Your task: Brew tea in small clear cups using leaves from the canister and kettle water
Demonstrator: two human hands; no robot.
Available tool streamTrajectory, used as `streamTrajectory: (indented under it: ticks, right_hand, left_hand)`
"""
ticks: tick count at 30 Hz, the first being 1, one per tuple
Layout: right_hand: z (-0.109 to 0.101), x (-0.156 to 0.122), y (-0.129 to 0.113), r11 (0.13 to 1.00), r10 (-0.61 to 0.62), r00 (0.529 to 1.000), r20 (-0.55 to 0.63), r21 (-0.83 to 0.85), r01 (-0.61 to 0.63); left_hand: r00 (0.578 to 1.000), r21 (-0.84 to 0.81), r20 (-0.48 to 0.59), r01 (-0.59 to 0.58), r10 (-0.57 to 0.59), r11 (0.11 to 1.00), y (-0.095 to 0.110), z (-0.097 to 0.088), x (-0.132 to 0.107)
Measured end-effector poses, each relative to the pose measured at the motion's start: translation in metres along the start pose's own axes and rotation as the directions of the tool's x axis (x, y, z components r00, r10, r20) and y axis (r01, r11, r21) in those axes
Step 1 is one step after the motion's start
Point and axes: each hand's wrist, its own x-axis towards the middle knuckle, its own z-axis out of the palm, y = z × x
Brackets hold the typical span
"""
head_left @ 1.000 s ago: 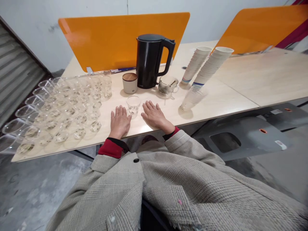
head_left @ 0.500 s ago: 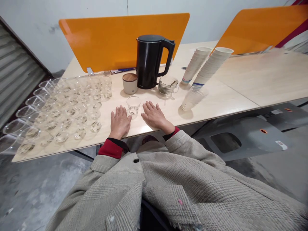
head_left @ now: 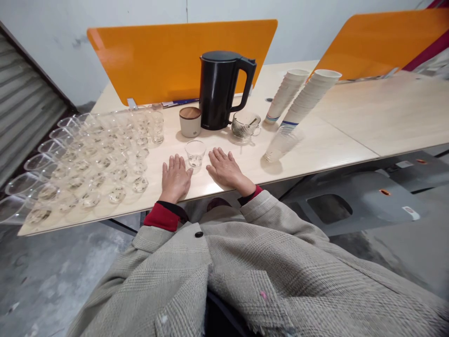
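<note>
My left hand (head_left: 175, 178) lies flat on the table, palm down, holding nothing. My right hand (head_left: 227, 169) also rests flat on the tabletop with its fingers stretched out. Between them, slightly farther from me, stands a clear plastic cup (head_left: 195, 153) with small dark bits in its bottom; neither hand grips it. Behind that cup sit a pale canister with a wooden lid (head_left: 190, 122) and a black electric kettle (head_left: 218, 91). Right of the canister is a ribbed glass cup (head_left: 244, 125) with dark contents and what looks like a spoon inside.
Many clear cups (head_left: 105, 164) with dark bits crowd the table's left end. To the right stand two stacks of paper cups (head_left: 310, 96) and a stack of clear cups (head_left: 278, 144). Orange dividers (head_left: 150, 61) rise behind. Grey chairs (head_left: 365, 201) stand under the front edge (head_left: 336, 161).
</note>
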Motion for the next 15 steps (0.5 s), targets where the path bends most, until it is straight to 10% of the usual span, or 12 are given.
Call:
streamTrajectory:
  ticks: [8,15]
  right_hand:
    - [0.003,0.008,0.014,0.957,0.004,0.991,-0.135,0.287,0.036]
    - [0.016,0.039,0.003,0.616,-0.032,0.952,-0.304,0.744,0.259]
  left_hand:
    - [0.999,-0.025,-0.051,-0.018,0.017,1.000,-0.001,0.003,-0.002]
    - [0.983,-0.014,-0.184,-0.019,0.016,1.000,0.001,0.005,-0.030]
